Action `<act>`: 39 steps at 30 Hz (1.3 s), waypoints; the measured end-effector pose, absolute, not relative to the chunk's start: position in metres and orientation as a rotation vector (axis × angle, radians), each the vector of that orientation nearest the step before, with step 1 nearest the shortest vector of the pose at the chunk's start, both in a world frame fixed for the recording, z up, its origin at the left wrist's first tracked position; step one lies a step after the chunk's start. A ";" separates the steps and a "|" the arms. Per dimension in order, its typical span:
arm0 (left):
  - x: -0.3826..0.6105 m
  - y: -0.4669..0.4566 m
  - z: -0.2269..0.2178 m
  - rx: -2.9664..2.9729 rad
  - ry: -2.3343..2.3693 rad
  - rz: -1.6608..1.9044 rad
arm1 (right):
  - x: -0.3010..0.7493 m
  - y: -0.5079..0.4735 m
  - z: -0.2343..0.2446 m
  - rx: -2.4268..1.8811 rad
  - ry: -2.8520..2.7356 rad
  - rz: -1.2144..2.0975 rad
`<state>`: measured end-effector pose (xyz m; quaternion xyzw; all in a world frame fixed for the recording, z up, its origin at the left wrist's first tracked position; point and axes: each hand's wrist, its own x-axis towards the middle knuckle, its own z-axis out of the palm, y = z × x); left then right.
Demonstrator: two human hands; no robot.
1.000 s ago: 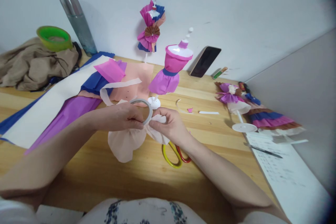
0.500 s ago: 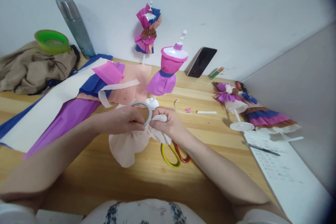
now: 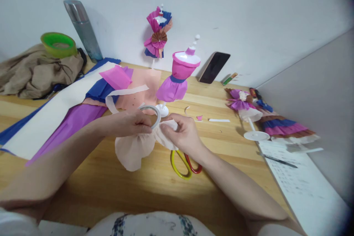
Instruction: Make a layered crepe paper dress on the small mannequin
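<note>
A thin roll of white tape (image 3: 158, 118) is gripped by my left hand (image 3: 132, 123), whose fingers reach through and around its ring. The same hand also touches a gathered piece of pale crepe paper (image 3: 132, 151) that fans out below it. Between the thumb and fingers of my right hand (image 3: 184, 132) the other end of this crepe paper is pinched. Just behind my hands stands a small dress form (image 3: 184, 68) with a pink top, a blue waistband and a purple skirt. Yellow-and-red-handled scissors (image 3: 181, 166) lie under my right wrist, their blades hidden.
Coloured paper sheets (image 3: 52, 114) spread across the left, near a brown cloth (image 3: 41, 73), a wide tape roll (image 3: 58, 44) and a bottle (image 3: 84, 29). A phone (image 3: 215, 67) leans on the wall. Dressed forms (image 3: 243, 103), a pen (image 3: 279, 159) and a written sheet (image 3: 298, 184) lie right.
My right thumb and fingers have shifted along the pale paper, and its right end now looks more spread out. My left hand keeps the tape roll. The whole view has shifted slightly.
</note>
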<state>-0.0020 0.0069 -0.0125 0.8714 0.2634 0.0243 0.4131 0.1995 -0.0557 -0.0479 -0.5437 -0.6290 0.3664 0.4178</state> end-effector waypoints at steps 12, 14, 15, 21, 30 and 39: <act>-0.005 0.010 -0.008 2.183 0.670 0.035 | 0.204 -0.046 -0.047 -1.178 -1.315 1.195; -0.006 0.011 -0.009 2.175 0.676 0.030 | 0.204 -0.046 -0.047 -1.170 -1.328 1.205; -0.006 0.011 -0.009 2.171 0.678 0.029 | 0.204 -0.046 -0.046 -1.170 -1.335 1.212; -0.007 0.012 -0.010 2.174 0.682 0.032 | 0.202 -0.052 -0.041 -1.163 -1.397 1.282; -0.004 0.011 -0.007 2.162 0.643 0.048 | 0.200 -0.050 -0.049 -1.145 -1.434 1.289; -0.007 0.011 -0.011 2.146 0.623 -0.002 | 0.201 -0.048 -0.050 -1.128 -1.328 1.399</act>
